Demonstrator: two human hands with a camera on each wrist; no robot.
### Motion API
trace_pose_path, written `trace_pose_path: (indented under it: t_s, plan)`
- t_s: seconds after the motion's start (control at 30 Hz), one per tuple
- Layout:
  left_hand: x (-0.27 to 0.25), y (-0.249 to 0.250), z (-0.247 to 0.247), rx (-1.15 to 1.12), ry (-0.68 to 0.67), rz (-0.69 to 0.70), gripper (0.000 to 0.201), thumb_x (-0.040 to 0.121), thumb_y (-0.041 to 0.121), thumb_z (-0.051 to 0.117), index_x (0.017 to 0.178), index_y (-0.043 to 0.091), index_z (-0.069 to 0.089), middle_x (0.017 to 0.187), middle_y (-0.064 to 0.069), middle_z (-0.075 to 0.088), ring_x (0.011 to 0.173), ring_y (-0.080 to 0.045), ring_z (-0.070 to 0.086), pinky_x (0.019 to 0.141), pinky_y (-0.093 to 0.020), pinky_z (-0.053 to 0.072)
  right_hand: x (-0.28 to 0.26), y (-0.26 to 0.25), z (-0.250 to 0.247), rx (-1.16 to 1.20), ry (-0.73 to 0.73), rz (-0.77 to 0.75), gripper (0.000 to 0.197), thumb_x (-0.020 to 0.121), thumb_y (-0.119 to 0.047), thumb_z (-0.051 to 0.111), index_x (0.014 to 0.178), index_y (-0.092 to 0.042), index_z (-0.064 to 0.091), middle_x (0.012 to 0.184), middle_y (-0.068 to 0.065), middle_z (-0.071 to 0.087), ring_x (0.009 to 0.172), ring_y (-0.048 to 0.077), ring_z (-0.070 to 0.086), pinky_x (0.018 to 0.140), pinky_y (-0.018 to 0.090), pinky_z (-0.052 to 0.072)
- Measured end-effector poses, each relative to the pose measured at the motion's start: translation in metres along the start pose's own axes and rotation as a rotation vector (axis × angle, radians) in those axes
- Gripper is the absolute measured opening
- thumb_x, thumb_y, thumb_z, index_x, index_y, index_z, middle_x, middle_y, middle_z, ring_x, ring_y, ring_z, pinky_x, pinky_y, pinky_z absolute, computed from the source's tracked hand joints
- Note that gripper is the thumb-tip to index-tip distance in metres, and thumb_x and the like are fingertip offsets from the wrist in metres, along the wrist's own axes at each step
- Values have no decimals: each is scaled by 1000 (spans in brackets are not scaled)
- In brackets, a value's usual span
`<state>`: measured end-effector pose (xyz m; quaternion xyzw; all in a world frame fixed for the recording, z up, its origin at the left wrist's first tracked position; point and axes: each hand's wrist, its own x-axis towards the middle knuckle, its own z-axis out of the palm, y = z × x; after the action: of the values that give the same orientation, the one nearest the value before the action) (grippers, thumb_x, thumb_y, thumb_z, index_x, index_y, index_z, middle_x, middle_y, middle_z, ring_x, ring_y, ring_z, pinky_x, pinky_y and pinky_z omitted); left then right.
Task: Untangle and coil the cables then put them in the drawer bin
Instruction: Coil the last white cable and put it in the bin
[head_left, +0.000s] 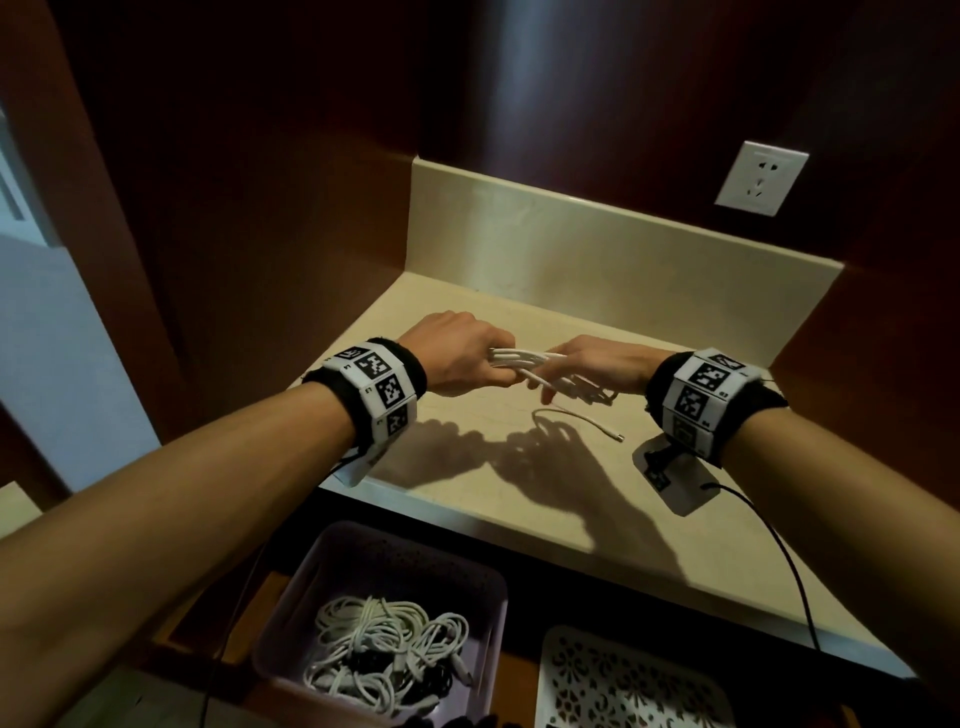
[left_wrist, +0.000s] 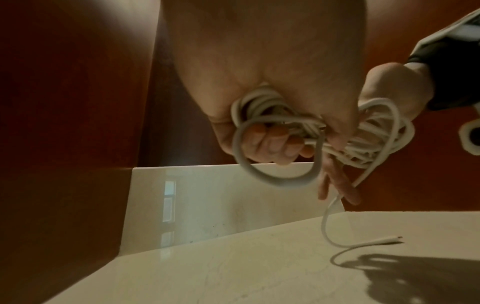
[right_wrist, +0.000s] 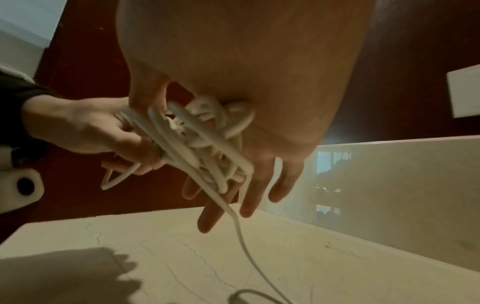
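Seemingly one cable (head_left: 524, 357), two hands (head_left: 462, 353) (head_left: 597, 364)

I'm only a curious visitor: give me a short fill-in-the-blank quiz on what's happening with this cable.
The left hand and the right hand both hold the bundled ___ cable.
Its loose plug end lies on the beige ___.
The white rectangular wall socket has ___ plugged in.
Missing words: white; countertop; nothing.
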<state>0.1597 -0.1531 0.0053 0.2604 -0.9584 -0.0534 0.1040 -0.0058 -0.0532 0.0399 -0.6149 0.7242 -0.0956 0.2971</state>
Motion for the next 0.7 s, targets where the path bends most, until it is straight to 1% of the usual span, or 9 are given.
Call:
trace_pose_path:
  t_s: [0.07, 0.1, 0.2, 0.3, 0.4, 0.47, 0.53, 0.6, 0.7]
  plan:
    - [0, -1, 1, -8, -14, -14, 26, 92, 53, 54, 94, 28, 61, 77, 3, 60, 72, -20, 53, 59, -30, 34, -3, 1, -3, 73, 23, -52, 45, 84, -43, 50, 99, -6, 70, 103, 16, 68, 81, 19, 56, 76, 35, 43]
    - [0, -2, 1, -14, -18, -20, 27, 92, 54, 53, 92, 28, 60, 76, 3, 60, 72, -20, 53, 59, -31, 34, -5, 0, -3, 80, 22, -56, 39, 86, -45, 55, 96, -10, 69, 96, 11, 68, 80, 18, 56, 75, 34, 43]
    - [2, 1, 0, -43, -35, -22, 28, 90, 56, 54, 84, 29, 56, 70, 5, 56, 67, -17, 50, 58, -31, 33, -5, -3, 1, -43, 3, 5, 24, 83, -40, 72, 90, -19, 62, 70, -4, 59, 61, 12, 51, 56, 27, 40]
    - [3, 6, 0, -52, -62, -13, 25, 89, 53, 59, 86, 28, 57, 69, 7, 55, 67, -17, 50, 59, -30, 34, 0, -3, 6, -211, 27, 59, 14, 83, -18, 69, 96, -12, 66, 64, -3, 60, 49, 9, 50, 43, 20, 39]
    - [0, 6, -2, -10, -67, -8, 22, 89, 44, 62, 100, 26, 56, 81, 2, 62, 76, -21, 54, 63, -31, 39, 2, -2, 8, -186, 47, 68, 12, 85, -9, 58, 93, -12, 67, 65, 1, 61, 50, 11, 51, 38, 17, 35]
    - [-3, 7, -2, 70, -39, 17, 38, 89, 38, 63, 121, 26, 46, 99, -3, 67, 78, -22, 56, 68, -32, 45, 2, -1, 8, -144, 79, 51, 11, 87, -9, 57, 91, -10, 67, 60, 1, 55, 48, 14, 47, 38, 18, 34]
    - [-6, 10, -1, 142, -1, 62, 66, 86, 33, 66, 139, 28, 27, 117, -4, 61, 80, -21, 55, 72, -34, 49, 3, 2, 7, -80, 103, 48, 13, 88, -7, 55, 91, -7, 67, 58, 2, 51, 45, 14, 44, 37, 18, 35]
    - [-8, 13, -1, 186, 16, 96, 86, 83, 28, 70, 147, 29, 13, 131, -5, 50, 94, -21, 54, 78, -35, 51, 3, 4, 5, -26, 120, 53, 14, 88, -6, 53, 90, -5, 68, 58, 2, 50, 43, 14, 43, 37, 19, 36]
    - [-8, 14, 5, 307, 41, 137, 93, 81, 19, 69, 150, 27, 8, 139, -6, 38, 108, -22, 47, 82, -34, 48, 2, 7, 0, 26, 145, 66, 15, 84, -3, 54, 86, -4, 69, 55, 3, 48, 40, 15, 41, 37, 20, 34]
